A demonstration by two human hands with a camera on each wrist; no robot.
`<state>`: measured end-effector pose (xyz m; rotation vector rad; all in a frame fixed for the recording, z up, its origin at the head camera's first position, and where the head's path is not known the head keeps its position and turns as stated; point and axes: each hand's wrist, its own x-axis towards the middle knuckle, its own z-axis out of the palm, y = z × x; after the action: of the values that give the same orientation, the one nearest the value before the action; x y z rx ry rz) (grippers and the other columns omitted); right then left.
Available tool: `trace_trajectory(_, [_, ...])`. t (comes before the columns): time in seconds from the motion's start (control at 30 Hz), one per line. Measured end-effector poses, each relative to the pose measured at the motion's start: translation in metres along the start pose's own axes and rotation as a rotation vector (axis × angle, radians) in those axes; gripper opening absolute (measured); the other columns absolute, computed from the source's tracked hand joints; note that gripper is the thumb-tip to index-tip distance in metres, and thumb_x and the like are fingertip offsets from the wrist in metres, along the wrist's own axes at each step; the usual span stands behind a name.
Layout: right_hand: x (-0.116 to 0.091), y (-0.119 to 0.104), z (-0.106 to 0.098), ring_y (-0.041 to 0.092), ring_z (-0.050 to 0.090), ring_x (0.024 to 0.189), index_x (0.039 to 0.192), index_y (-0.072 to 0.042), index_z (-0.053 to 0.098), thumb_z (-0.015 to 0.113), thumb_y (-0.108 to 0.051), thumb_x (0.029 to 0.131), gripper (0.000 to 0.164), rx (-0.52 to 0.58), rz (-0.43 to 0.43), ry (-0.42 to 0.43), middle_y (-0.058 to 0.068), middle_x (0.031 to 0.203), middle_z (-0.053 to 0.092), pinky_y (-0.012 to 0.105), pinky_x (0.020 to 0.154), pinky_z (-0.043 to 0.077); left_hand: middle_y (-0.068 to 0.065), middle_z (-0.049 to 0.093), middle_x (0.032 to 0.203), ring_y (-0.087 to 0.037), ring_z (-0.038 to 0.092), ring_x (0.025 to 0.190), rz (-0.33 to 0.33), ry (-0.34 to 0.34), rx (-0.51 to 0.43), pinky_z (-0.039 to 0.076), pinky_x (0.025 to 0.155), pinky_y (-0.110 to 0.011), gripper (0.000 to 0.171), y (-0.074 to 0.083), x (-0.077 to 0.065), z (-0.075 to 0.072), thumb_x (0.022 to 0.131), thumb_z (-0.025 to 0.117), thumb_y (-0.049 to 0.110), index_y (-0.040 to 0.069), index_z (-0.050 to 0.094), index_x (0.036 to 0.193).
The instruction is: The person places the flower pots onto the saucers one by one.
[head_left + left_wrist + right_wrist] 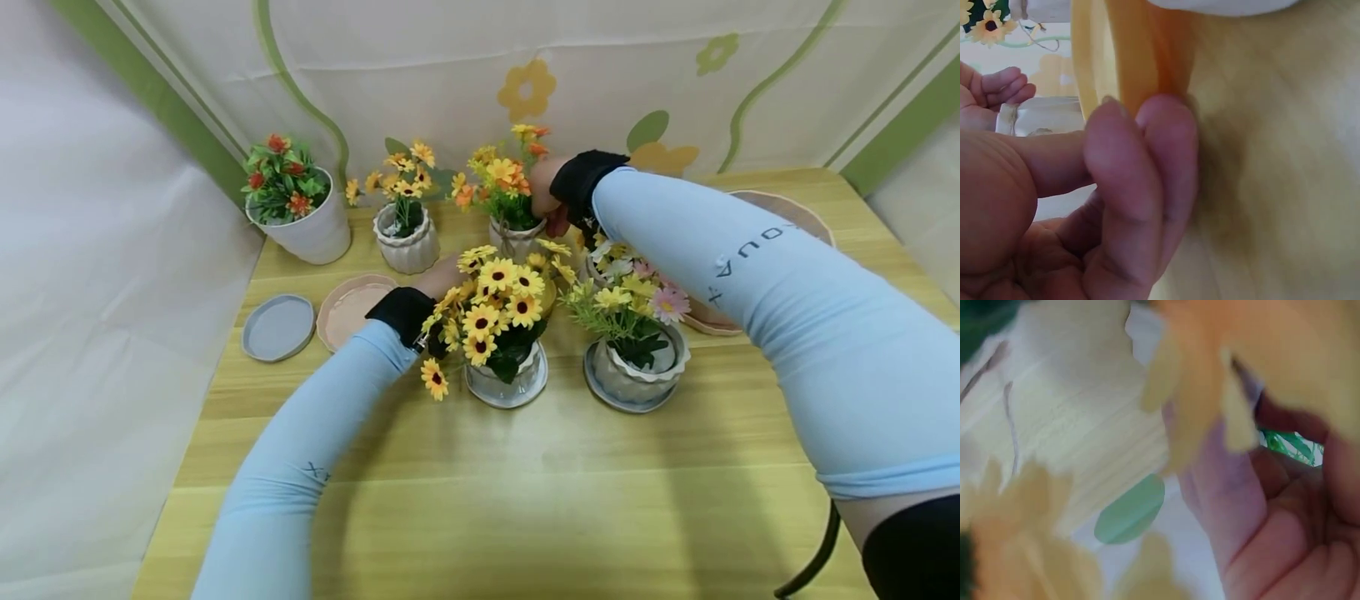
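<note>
My left hand (442,277) reaches behind a pot of yellow daisies (498,312). Its thumb and fingers pinch the edge of a yellow saucer (1094,50), tipped up close to the wood tabletop. In the head view, part of this saucer shows behind the daisies. My right hand (546,185) is at the right side of a white pot (517,242) tied with twine, which holds orange and yellow flowers. Its fingers look loosely bent, with nothing seen in them. Blurred petals (1197,381) partly cover that hand in the right wrist view.
A red-flowered white pot (311,221) and a small ribbed pot (408,242) stand at back left. Nearby lie a blue-grey saucer (279,327) and a pink one (348,308). A pot of mixed flowers (637,375) sits on a saucer at right. A larger pink tray (813,221) is behind my right arm.
</note>
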<state>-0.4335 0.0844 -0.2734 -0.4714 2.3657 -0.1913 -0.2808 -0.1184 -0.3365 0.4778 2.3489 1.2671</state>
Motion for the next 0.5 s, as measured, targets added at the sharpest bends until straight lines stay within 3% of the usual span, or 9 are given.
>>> trace_trajectory(0.13, [0.006, 0.003, -0.001, 0.02, 0.072, 0.068, 0.097, 0.002, 0.073, 0.054, -0.007, 0.095, 0.021, 0.058, 0.015, -0.001, 0.01, 0.077, 0.074, 0.03, 0.06, 0.058, -0.023, 0.03, 0.156, -0.034, 0.028, 0.144, 0.01, -0.003, -0.046, 0.026, 0.116, -0.039, 0.049, -0.001, -0.002, 0.003, 0.107, 0.034, 0.011, -0.007, 0.027, 0.152])
trace_trajectory(0.27, [0.002, 0.003, -0.006, 0.019, 0.071, 0.063, 0.093, 0.004, 0.073, 0.053, -0.003, 0.094, 0.021, 0.056, 0.025, 0.008, 0.01, 0.071, 0.072, 0.028, 0.056, 0.058, -0.022, 0.031, 0.156, -0.033, 0.028, 0.144, 0.048, -0.019, -0.085, 0.024, 0.118, -0.043, 0.049, -0.007, -0.001, 0.001, 0.107, 0.037, 0.013, -0.005, 0.029, 0.152])
trace_trajectory(0.37, [-0.008, 0.001, -0.014, 0.017, 0.07, 0.059, 0.087, 0.004, 0.074, 0.051, -0.002, 0.093, 0.025, 0.019, 0.023, 0.019, 0.009, 0.066, 0.071, 0.027, 0.054, 0.056, -0.014, 0.038, 0.153, -0.027, 0.035, 0.141, 0.117, -0.023, -0.104, 0.028, 0.116, -0.039, 0.048, -0.046, 0.022, -0.004, 0.107, 0.043, 0.023, 0.005, 0.037, 0.151])
trace_trajectory(0.5, [-0.023, -0.002, -0.028, 0.015, 0.07, 0.058, 0.085, 0.004, 0.075, 0.049, -0.004, 0.094, 0.028, 0.029, 0.015, 0.031, 0.008, 0.066, 0.071, 0.027, 0.059, 0.057, -0.007, 0.042, 0.152, -0.02, 0.038, 0.139, 0.132, -0.023, -0.106, 0.03, 0.114, -0.034, 0.047, -0.123, 0.074, -0.014, 0.106, 0.048, 0.027, 0.012, 0.042, 0.15])
